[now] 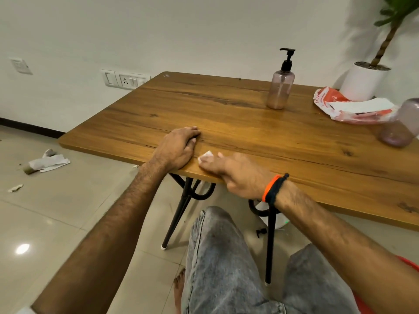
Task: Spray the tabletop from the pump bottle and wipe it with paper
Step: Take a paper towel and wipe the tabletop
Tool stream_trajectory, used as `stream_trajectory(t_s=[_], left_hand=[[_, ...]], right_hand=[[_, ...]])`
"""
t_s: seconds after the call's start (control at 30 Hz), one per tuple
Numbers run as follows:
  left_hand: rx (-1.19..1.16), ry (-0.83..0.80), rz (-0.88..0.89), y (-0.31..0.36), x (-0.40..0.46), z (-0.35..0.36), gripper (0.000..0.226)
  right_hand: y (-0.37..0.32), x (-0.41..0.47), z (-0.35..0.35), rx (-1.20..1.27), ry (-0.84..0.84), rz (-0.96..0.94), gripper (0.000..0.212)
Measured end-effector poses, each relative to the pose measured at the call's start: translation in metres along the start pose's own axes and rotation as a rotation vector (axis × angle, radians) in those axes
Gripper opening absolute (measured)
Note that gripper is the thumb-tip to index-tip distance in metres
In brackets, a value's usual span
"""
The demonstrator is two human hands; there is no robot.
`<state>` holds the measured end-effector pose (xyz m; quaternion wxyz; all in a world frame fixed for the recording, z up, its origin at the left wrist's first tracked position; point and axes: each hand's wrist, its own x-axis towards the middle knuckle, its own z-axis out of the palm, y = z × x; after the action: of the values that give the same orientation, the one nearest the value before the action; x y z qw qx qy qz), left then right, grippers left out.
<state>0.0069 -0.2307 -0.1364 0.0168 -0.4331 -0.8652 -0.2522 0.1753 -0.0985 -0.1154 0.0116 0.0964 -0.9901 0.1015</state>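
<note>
On the tabletop (249,123), near its front edge, the left hand (179,148) rests flat while the right hand (238,175) pinches a small paper (205,157), the pump bottle (281,87) well behind.

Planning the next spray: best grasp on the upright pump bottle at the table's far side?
Wrap the pump bottle around its straight cylindrical body, below the shoulder, coming from the near side. It stands upright with clear tabletop around it; the narrow black pump neck likely gives a poorer hold.
</note>
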Motion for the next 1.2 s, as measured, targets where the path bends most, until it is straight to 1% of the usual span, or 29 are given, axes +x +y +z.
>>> stream_trajectory(t_s=[0.07,0.13,0.2,0.23,0.3,0.33,0.37,0.43,0.5,0.57,0.7,0.8,0.83,0.9,0.93,1.0,1.03,1.1,1.13,1.2], left_hand=[[-0.001,0.009,0.002,0.0,0.0,0.0,0.041],[-0.001,0.014,0.002,0.0,0.0,0.001,0.041],[0.004,0.011,0.002,0.001,-0.001,0.001,0.041],[0.005,0.007,-0.001,0.001,-0.001,0.001,0.041],[0.005,-0.001,-0.009,0.001,-0.001,0.0,0.041],[0.003,-0.003,-0.012,0.002,-0.001,-0.001,0.041],[0.003,-0.005,-0.015,0.002,-0.001,-0.001,0.041],[0.004,-0.01,-0.02,0.002,-0.001,-0.001,0.041],[0.009,-0.008,-0.019,0.002,-0.001,0.0,0.042],[0.015,0.002,-0.017,0.003,-0.001,0.0,0.042],[0.016,0.012,-0.017,0.005,-0.002,0.0,0.041],[0.012,0.01,-0.018,0.006,-0.002,-0.001,0.041],[0.012,0.008,-0.018,0.006,-0.002,-0.002,0.041],[0.014,0.0,-0.023,0.006,-0.003,-0.002,0.041],[0.013,-0.004,-0.024,0.006,-0.003,-0.002,0.041],[0.013,-0.011,-0.026,0.007,-0.003,-0.002,0.042],[0.011,-0.013,-0.027,0.007,-0.004,-0.002,0.042],[0.008,-0.012,-0.029,0.007,-0.003,-0.003,0.042],[0.008,-0.011,-0.028,0.007,-0.003,-0.003,0.042],[0.011,-0.011,-0.026,0.007,-0.003,-0.002,0.042]], right_hand=[[-0.014,-0.013,0.004,0.071,-0.022,-0.118,0.067],[-0.017,-0.021,-0.002,0.292,-0.003,-0.15,0.063],[-0.009,-0.021,-0.012,0.477,0.126,-0.102,0.056],[-0.001,-0.017,-0.017,0.502,0.208,-0.05,0.052],[0.016,-0.005,-0.024,0.447,0.331,0.07,0.047],[0.023,0.002,-0.027,0.387,0.353,0.125,0.046],[0.029,0.007,-0.029,0.325,0.341,0.166,0.046],[0.035,0.014,-0.028,0.228,0.223,0.189,0.048],[0.032,0.015,-0.02,0.133,0.075,0.143,0.052],[0.022,0.01,-0.011,0.06,0.022,0.071,0.057],[-0.004,-0.014,0.001,0.1,-0.004,-0.089,0.067],[-0.015,-0.033,-0.001,0.31,-0.003,-0.2,0.058],[-0.013,-0.037,-0.004,0.407,0.035,-0.195,0.056],[0.003,-0.039,-0.014,0.539,0.171,-0.1,0.055],[0.015,-0.039,-0.019,0.542,0.242,-0.021,0.056],[0.041,-0.034,-0.027,0.411,0.317,0.135,0.054],[0.053,-0.032,-0.03,0.333,0.302,0.2,0.05],[0.067,-0.03,-0.03,0.248,0.189,0.275,0.045],[0.07,-0.031,-0.027,0.219,0.132,0.276,0.046],[0.063,-0.036,-0.02,0.173,0.102,0.228,0.051]])
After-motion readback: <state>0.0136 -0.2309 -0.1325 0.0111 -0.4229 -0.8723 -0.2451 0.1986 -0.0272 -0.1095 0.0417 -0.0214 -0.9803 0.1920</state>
